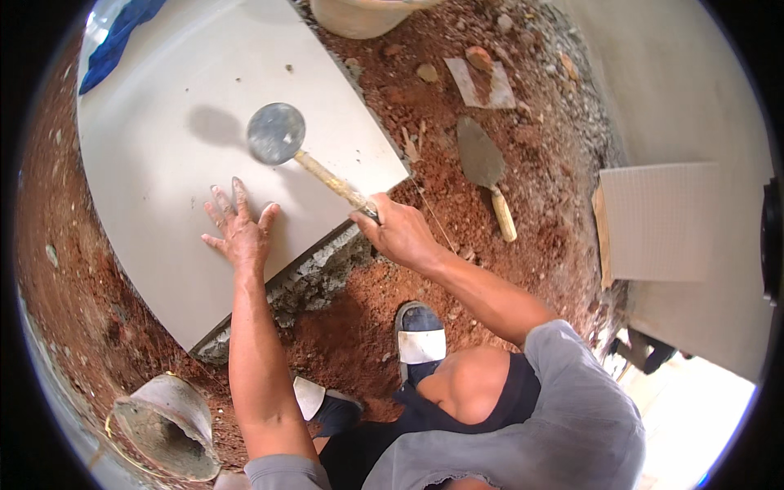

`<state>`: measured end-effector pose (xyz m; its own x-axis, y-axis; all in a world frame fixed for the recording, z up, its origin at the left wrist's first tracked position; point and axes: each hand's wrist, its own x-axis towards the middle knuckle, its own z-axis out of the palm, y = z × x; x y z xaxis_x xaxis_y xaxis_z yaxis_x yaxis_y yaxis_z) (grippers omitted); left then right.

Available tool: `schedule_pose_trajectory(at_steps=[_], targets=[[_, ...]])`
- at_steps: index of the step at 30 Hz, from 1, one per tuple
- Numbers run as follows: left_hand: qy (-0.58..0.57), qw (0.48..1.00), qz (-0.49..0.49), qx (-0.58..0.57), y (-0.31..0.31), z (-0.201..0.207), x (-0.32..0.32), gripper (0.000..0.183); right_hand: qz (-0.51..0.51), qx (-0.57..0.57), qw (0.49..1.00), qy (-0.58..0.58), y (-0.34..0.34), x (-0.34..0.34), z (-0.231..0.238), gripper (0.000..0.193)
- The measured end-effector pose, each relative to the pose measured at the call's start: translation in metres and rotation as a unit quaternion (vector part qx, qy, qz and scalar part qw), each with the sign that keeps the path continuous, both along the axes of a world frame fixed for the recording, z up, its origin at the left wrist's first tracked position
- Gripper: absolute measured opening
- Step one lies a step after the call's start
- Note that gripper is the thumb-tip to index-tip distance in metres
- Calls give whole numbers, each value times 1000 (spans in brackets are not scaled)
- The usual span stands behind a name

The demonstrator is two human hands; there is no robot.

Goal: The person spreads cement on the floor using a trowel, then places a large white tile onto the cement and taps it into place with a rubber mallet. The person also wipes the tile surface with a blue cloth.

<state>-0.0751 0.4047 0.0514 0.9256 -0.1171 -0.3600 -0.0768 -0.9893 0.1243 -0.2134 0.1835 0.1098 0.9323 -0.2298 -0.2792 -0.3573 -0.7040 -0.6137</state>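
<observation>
My right hand point(395, 231) is closed round the handle of a rubber mallet point(276, 133) with a round grey head. The head hangs over a large pale floor tile point(155, 212), and a shadow falls on the tile to its left. Flat on the same tile lies my left hand point(242, 229), fingers spread, near the tile's front edge. Grey mortar point(314, 273) shows beneath that edge. To the right of the tile, a pointed trowel point(482, 155) with a wooden handle rests on the reddish soil.
A mortar-crusted bucket point(167, 425) lies tipped at the lower left. Another pale bucket point(359, 16) stands beyond the tile. Blue cloth point(122, 41) covers the far left corner. A string runs over the soil beside the tile. At the right, a tile point(661, 220) leans by the wall.
</observation>
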Motion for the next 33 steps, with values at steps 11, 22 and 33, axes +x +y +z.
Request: schedule_pose_trajectory(at_steps=[11,22,33], targets=[[-17,1000,-11,0,-1,5,3,88,-28,39,996,80,-5,8,14,42],[1,1000,-20,-9,6,14,32,95,-5,-52,997,59,-3,31,19,40],[-103,995,2,-2,24,-8,151,107,32,20,996,-77,6,139,12,30]])
